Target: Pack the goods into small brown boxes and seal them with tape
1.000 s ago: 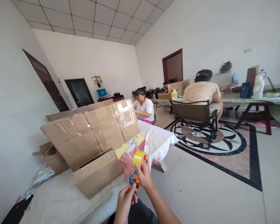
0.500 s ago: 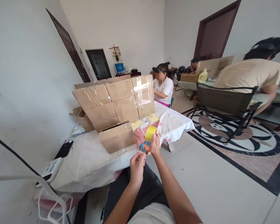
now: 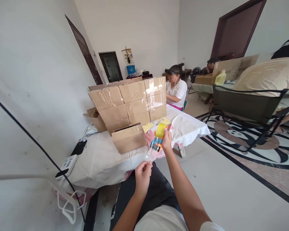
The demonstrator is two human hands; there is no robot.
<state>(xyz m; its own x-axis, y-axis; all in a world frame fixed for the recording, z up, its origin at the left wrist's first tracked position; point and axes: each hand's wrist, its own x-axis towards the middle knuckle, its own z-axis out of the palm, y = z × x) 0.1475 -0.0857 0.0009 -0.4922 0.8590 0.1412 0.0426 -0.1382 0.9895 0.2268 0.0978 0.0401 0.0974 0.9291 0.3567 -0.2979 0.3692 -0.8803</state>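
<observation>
Tape dispenser point(image 3: 156, 143) with yellow roll point(image 3: 161, 130): was grasped by the right hand point(image 3: 167, 140), near the bench point(image 3: 98, 162). Clear tape point(image 3: 149, 156): ran from dispenser to left hand point(image 3: 143, 175), which pinched its end. Small carton point(image 3: 130, 141): stood on the bench.

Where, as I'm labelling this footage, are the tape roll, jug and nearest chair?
Tape roll point(image 3: 160, 131), head view: its yellow outer face.
Jug point(image 3: 221, 78), head view: its body's middle.
Nearest chair point(image 3: 243, 107), head view: its dark backrest.

Pale top point(image 3: 159, 220) down low, short right sleeve point(image 3: 210, 226) just peeking in; dark trousers point(image 3: 156, 187) beyond, whitish marks point(image 3: 113, 212) tracing left outer leg; both forearms point(image 3: 183, 184) bare.
</observation>
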